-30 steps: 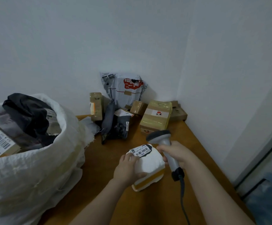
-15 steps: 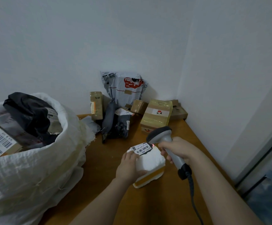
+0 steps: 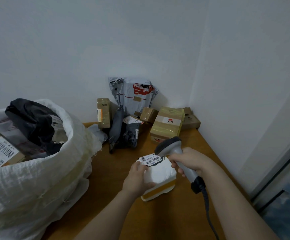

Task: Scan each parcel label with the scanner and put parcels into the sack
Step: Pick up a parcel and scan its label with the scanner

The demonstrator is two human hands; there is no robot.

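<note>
A small white foam-wrapped parcel with yellow tape lies on the wooden table. My left hand grips its left side. A barcode label sits on its far top edge. My right hand holds a grey corded scanner, its head just above the label's right end. The white woven sack stands open at the left, holding a black bag and labelled parcels.
More parcels are piled in the far corner: a taped cardboard box, a grey mailer leaning on the wall, dark bags, a tall brown box and small boxes. Walls close the back and right.
The scanner has moved up and forward with my right hand, its head now over the label. The red scan light seen half a second ago is no longer visible.
</note>
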